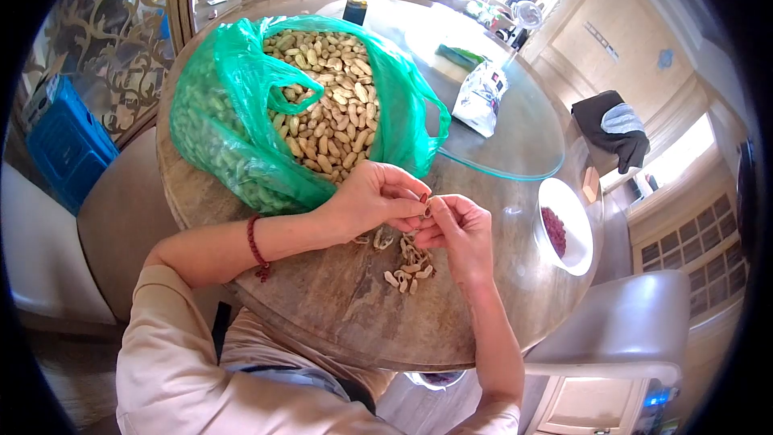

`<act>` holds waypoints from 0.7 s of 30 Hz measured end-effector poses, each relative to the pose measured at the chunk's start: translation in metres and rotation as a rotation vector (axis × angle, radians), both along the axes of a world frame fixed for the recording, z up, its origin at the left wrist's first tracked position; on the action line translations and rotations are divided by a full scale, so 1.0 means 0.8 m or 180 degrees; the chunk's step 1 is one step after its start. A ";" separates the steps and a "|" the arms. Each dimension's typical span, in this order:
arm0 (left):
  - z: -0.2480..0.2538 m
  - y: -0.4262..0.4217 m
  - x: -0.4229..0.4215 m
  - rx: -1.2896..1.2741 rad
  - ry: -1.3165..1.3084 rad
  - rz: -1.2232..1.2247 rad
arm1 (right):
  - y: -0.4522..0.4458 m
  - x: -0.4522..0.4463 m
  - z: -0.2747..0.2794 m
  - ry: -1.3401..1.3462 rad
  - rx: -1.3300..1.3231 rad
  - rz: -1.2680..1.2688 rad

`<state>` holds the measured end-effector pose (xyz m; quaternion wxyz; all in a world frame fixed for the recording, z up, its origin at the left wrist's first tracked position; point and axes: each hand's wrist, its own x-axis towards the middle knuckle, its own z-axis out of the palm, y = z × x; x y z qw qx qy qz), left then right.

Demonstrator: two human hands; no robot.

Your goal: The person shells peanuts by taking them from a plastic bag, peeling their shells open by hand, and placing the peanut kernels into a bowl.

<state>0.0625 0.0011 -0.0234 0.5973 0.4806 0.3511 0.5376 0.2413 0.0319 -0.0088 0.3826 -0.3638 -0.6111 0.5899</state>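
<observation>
Above the table [322, 302], my left hand [374, 200] and my right hand [459, 229] meet fingertip to fingertip. A small peanut [424, 198] with a red kernel showing is pinched between them; part of it is hidden by the fingers. Both hands are closed on it. Just below lie empty peanut shells [414, 262] in a loose heap. Behind my left hand stands a large green plastic bag [217, 105], wide open and full of unshelled peanuts [342, 117]. To the right, a white bowl [576, 221] holds red peanut kernels [554, 231].
A clear glass turntable [515, 149] carries a white-and-silver packet [481, 101] and a green packet [460, 56]. A dark jar [355, 11] stands behind the bag. Chairs flank the round table, including a grey one [616, 326] at right. A blue box [71, 141] is at left.
</observation>
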 end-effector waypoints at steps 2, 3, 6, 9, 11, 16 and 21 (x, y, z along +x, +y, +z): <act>0.000 0.000 0.000 0.0071 0.0066 0.0019 | 0.001 -0.001 0.000 -0.0033 -0.0107 0.0059; 0.000 0.000 0.000 0.0147 0.0120 0.0050 | 0.002 -0.001 -0.002 0.0056 -0.0141 0.0106; -0.001 0.002 -0.002 0.0290 0.0278 0.0093 | 0.004 -0.001 -0.009 0.0263 -0.0222 0.0149; 0.000 0.002 -0.001 0.0300 0.0222 0.0269 | 0.004 -0.002 -0.009 0.0483 -0.0322 0.0183; -0.002 0.003 -0.001 0.0342 0.0150 0.0298 | 0.003 -0.002 -0.009 0.0581 -0.0379 0.0216; -0.001 0.004 -0.002 0.0334 -0.0032 0.0403 | -0.002 -0.006 -0.006 0.0777 -0.0388 0.0203; -0.006 0.005 -0.001 0.0479 0.0014 0.0447 | -0.002 -0.005 -0.004 0.0676 -0.0377 0.0267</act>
